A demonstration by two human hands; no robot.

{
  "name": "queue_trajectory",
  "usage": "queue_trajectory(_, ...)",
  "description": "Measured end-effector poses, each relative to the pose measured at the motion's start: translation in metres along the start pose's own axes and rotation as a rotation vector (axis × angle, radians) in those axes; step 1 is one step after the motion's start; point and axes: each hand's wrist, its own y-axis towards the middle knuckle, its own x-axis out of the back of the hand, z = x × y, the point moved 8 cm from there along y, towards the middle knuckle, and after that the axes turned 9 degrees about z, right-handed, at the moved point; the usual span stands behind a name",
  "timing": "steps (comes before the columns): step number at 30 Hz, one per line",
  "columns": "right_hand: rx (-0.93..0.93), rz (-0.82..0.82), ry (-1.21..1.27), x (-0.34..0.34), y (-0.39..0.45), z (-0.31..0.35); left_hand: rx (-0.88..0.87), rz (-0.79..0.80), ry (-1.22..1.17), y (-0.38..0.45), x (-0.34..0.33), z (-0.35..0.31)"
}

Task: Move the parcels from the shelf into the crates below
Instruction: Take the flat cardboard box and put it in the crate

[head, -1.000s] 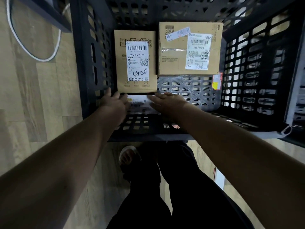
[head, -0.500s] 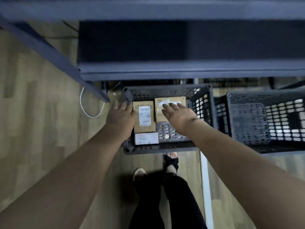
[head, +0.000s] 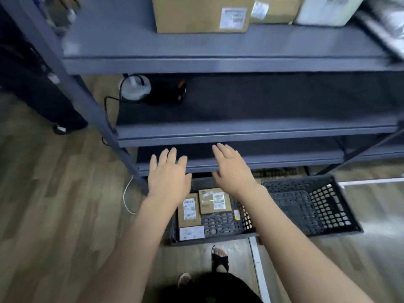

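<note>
Reaching forward over the crates, both hands are held out with fingers straight and spread, nothing gripped in either. The left hand hangs before the lowest shelf edge, the right hand just beside it. Below them, on the floor, a dark crate is seen with three parcels laid flat in it: a tall brown box at the left, a wider brown box touching it at the right, and a small white box at the near left corner. A second crate stands touching it on the right. On the top shelf a large carton, a smaller carton and a pale parcel are kept side by side.
</note>
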Motion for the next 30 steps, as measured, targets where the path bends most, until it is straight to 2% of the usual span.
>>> queue_trajectory(6, -0.016, -0.166, 0.143, 0.048, -0.038, -0.006, 0.001, -0.082, -0.134, -0.028, 0.039, -0.007)
queue_trajectory(11, -0.005, -0.248, 0.199, 0.08, -0.038, -0.025, -0.009, -0.149, -0.155, -0.014, 0.08, -0.032)
queue_trajectory(18, 0.056, -0.326, 0.19, 0.135, -0.018, -0.059, -0.016, -0.255, -0.158, 0.023, 0.138, -0.068)
queue_trajectory(24, 0.092, -0.464, 0.219, 0.177, -0.008, -0.079, 0.016, -0.328, -0.171, 0.042, 0.165, -0.067)
queue_trajectory(30, 0.132, -0.503, 0.154, 0.217, 0.017, -0.076, 0.018, -0.37, -0.149, 0.065, 0.196, -0.053)
